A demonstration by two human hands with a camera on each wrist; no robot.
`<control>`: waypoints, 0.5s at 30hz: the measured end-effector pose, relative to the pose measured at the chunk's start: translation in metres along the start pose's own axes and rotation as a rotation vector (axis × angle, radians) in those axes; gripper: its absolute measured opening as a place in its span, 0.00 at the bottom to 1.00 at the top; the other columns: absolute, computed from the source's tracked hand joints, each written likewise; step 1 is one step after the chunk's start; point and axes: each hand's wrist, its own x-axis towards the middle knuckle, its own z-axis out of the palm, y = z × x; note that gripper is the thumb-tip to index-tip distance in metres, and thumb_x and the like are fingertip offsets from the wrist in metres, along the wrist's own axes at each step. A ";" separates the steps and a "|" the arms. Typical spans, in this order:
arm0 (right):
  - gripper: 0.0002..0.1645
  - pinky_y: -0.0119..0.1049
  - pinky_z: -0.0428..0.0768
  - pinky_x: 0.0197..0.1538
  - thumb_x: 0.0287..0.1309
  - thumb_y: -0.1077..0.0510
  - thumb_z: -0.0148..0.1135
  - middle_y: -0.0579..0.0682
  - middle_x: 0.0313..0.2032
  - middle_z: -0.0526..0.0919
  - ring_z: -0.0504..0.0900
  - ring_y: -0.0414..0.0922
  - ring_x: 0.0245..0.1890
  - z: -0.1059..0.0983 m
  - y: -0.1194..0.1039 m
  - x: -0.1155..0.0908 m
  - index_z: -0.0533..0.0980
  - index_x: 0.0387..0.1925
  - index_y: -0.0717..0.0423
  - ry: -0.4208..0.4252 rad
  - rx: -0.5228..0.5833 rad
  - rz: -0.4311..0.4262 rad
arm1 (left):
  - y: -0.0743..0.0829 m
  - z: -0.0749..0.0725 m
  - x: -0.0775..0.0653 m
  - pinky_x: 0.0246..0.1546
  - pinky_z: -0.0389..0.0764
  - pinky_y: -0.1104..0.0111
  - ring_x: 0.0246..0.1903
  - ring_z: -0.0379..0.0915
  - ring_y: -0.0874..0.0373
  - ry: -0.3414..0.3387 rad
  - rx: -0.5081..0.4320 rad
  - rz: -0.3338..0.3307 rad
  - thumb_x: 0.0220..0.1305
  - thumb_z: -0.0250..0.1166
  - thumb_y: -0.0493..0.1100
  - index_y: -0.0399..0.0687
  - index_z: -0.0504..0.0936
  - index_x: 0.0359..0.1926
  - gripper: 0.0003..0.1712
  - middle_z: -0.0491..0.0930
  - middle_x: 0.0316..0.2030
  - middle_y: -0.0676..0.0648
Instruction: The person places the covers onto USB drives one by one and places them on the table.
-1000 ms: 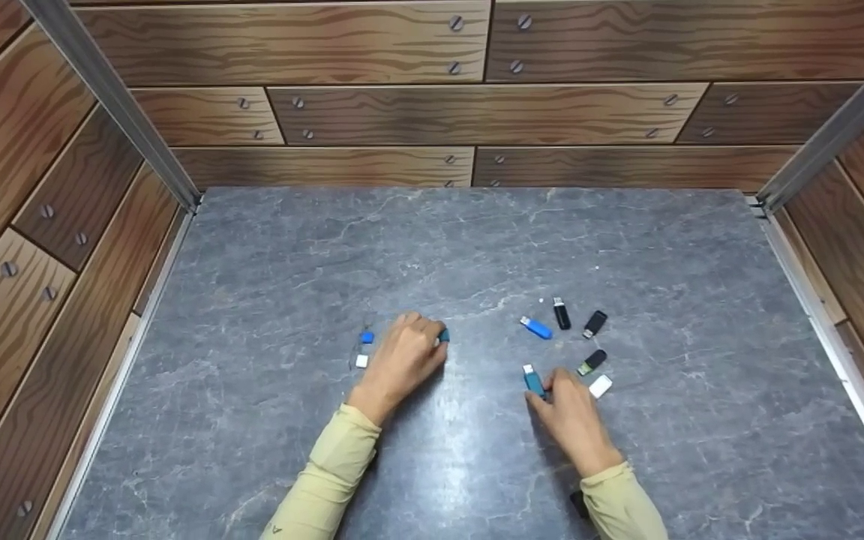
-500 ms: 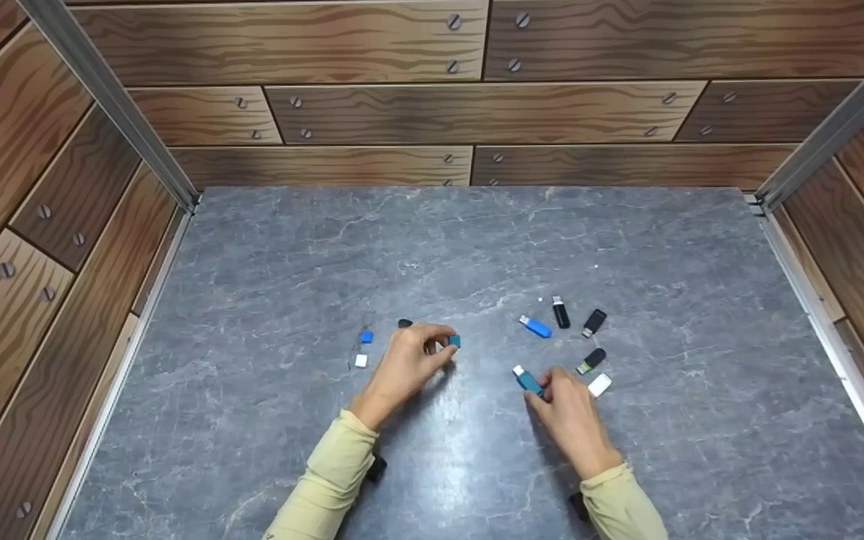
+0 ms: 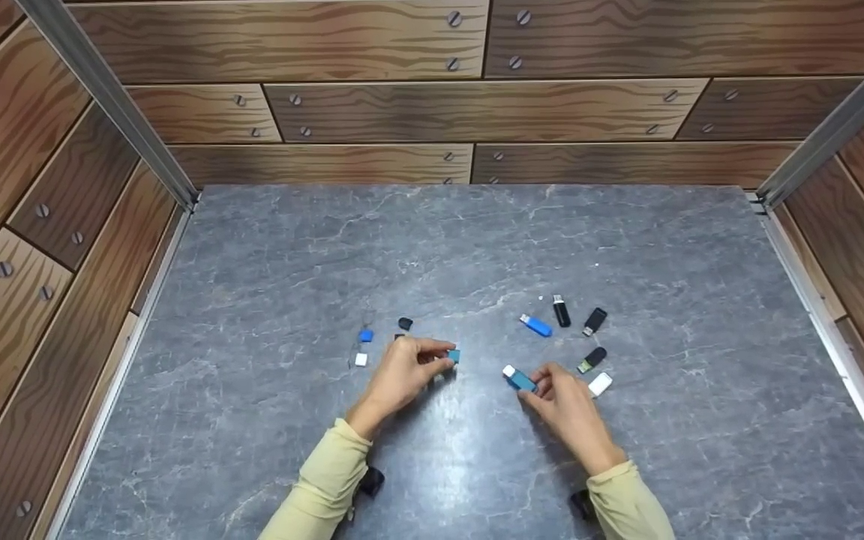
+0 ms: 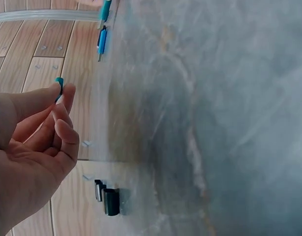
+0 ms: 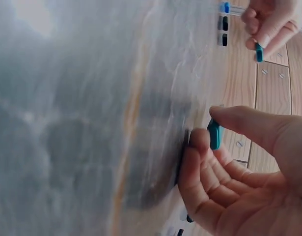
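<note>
Between thumb and fingers my left hand (image 3: pixel 400 375) pinches a small teal USB stick cap (image 3: pixel 454 357), also visible in the left wrist view as a teal cap (image 4: pixel 59 81). My right hand (image 3: pixel 573 412) grips a teal USB stick (image 3: pixel 522 380) whose pale plug end points left, toward the cap. Cap and stick are apart, with a gap of table between them. The right wrist view shows the teal stick (image 5: pixel 215 135) between thumb and fingertips. Beyond my left hand lie a blue cap (image 3: pixel 366 336), a white cap (image 3: pixel 361 360) and a black cap (image 3: pixel 405 323); another dark piece is partly hidden.
Around my right hand lie a blue USB stick (image 3: pixel 536 325), two black ones, a black and green one (image 3: pixel 592 360) and a white one (image 3: pixel 600 385). Wood-patterned walls (image 3: pixel 372 112) border the grey marbled table (image 3: pixel 312 247) on the back and both sides.
My left hand has drawn back from the row of caps with the teal cap, uncovering the black cap. My right hand has swung the stick's plug end leftward.
</note>
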 end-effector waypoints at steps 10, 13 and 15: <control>0.12 0.28 0.78 0.28 0.63 0.67 0.72 0.55 0.32 0.87 0.81 0.40 0.26 -0.001 0.003 0.004 0.80 0.46 0.67 -0.080 0.242 0.044 | -0.004 0.011 -0.004 0.41 0.85 0.74 0.38 0.87 0.60 -0.021 0.011 -0.001 0.66 0.74 0.37 0.39 0.91 0.51 0.13 0.93 0.43 0.43; 0.14 0.28 0.83 0.31 0.63 0.69 0.71 0.57 0.33 0.88 0.84 0.40 0.26 -0.002 0.007 0.008 0.79 0.48 0.72 -0.119 0.362 0.051 | -0.005 0.013 -0.005 0.40 0.86 0.74 0.38 0.87 0.60 -0.014 0.025 0.003 0.65 0.74 0.37 0.39 0.91 0.50 0.13 0.93 0.44 0.43; 0.15 0.29 0.85 0.32 0.64 0.70 0.70 0.57 0.33 0.88 0.84 0.39 0.26 -0.002 0.010 0.010 0.78 0.49 0.74 -0.144 0.426 0.055 | -0.006 0.013 -0.006 0.41 0.86 0.74 0.39 0.88 0.59 -0.011 0.027 0.006 0.65 0.74 0.37 0.39 0.91 0.49 0.12 0.93 0.44 0.43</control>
